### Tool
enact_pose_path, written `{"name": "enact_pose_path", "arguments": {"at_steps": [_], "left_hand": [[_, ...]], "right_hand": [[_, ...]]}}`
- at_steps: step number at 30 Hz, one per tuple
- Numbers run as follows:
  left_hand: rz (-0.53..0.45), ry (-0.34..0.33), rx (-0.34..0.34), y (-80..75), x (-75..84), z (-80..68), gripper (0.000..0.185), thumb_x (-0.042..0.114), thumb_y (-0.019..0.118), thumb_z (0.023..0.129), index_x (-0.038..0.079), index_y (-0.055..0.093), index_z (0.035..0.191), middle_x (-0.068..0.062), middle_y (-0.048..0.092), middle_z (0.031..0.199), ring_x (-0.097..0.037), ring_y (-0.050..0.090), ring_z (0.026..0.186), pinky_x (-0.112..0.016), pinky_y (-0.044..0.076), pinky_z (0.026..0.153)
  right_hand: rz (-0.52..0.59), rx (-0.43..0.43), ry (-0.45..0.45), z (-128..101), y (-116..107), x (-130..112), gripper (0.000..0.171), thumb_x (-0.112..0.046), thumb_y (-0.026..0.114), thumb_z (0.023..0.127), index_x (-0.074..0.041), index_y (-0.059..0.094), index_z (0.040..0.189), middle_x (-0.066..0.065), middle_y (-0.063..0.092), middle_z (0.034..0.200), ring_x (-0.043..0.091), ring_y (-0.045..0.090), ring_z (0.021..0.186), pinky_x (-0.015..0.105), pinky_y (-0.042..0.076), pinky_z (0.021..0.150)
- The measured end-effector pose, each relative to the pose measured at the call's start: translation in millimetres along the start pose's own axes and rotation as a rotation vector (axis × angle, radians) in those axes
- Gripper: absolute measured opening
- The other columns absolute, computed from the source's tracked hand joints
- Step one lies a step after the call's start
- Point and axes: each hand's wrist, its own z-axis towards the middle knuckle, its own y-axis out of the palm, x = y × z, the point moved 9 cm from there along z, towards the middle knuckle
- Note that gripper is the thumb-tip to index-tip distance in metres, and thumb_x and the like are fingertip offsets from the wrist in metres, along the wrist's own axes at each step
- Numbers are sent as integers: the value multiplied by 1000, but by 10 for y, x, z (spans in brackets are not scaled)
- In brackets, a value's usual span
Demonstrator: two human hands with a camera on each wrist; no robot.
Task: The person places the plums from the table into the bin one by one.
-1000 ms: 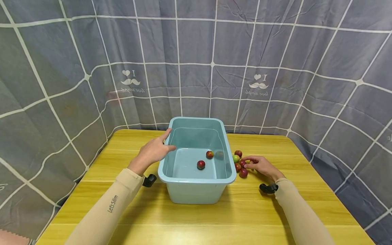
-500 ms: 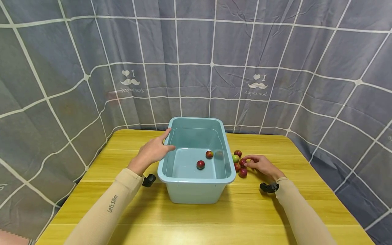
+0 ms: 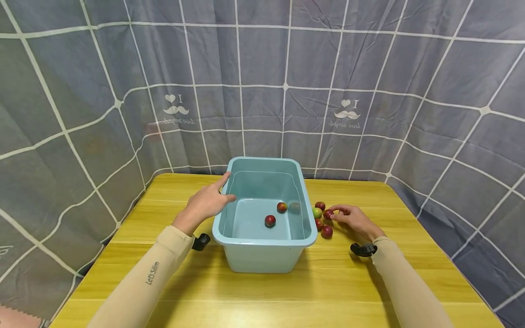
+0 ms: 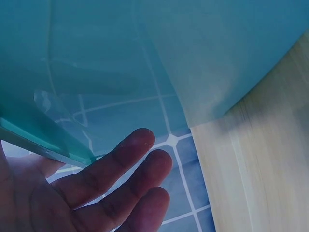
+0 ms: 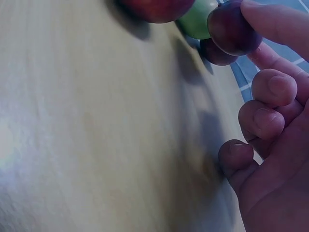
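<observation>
My left hand [image 3: 206, 201] holds the left rim of a light blue plastic tub [image 3: 264, 242], thumb over the inside. In the left wrist view, three fingers [image 4: 111, 174] extend outside the tub wall. To the right of the tub, my right hand [image 3: 356, 221] pinches a dark red plum [image 5: 234, 29] between thumb and index finger, its other fingers curled in the right wrist view. Close around lie a green plum [image 3: 317, 212] and several red ones, including a front plum [image 3: 326, 232] and a back plum [image 3: 320, 206]. Two red plums, one nearer [image 3: 270, 221] and one farther [image 3: 281, 207], lie on the tub's floor.
The tub stands on a yellow wooden table [image 3: 262, 300], its tall wall between the loose plums and its inside. A grey curtain [image 3: 262, 109] with white grid lines hangs behind and at both sides of the table.
My right hand has shifted slightly right and upward in view, drawing the pinched plum a little away from the others. The left hand and the tub stay put.
</observation>
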Motion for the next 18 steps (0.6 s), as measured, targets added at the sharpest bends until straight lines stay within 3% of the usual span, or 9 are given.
{"name": "enact_pose_path", "arguments": {"at_steps": [9, 14, 18], "left_hand": [[-10, -8, 1, 16, -4, 6, 83, 51, 55, 94, 40, 9, 162, -13, 41, 159, -40, 57, 127, -41, 47, 66], [-5, -3, 3, 13, -3, 3, 83, 51, 54, 94, 39, 9, 162, -14, 41, 158, -41, 57, 126, -40, 47, 65], [-2, -2, 0, 14, 0, 2, 83, 51, 54, 94, 39, 8, 162, -14, 41, 158, -41, 57, 127, -41, 47, 66]], "right_hand": [[13, 24, -37, -2, -154, -127, 47, -35, 72, 94, -5, 65, 129, 18, 53, 88, 31, 50, 83, 30, 43, 67], [5, 17, -23, 1, -237, -226, 51, -41, 70, 94, -7, 63, 131, 22, 58, 99, 38, 51, 94, 38, 46, 77], [-2, 7, -48, 4, -284, -345, 49, -39, 68, 96, -6, 62, 131, 14, 63, 99, 35, 51, 96, 40, 45, 81]]}}
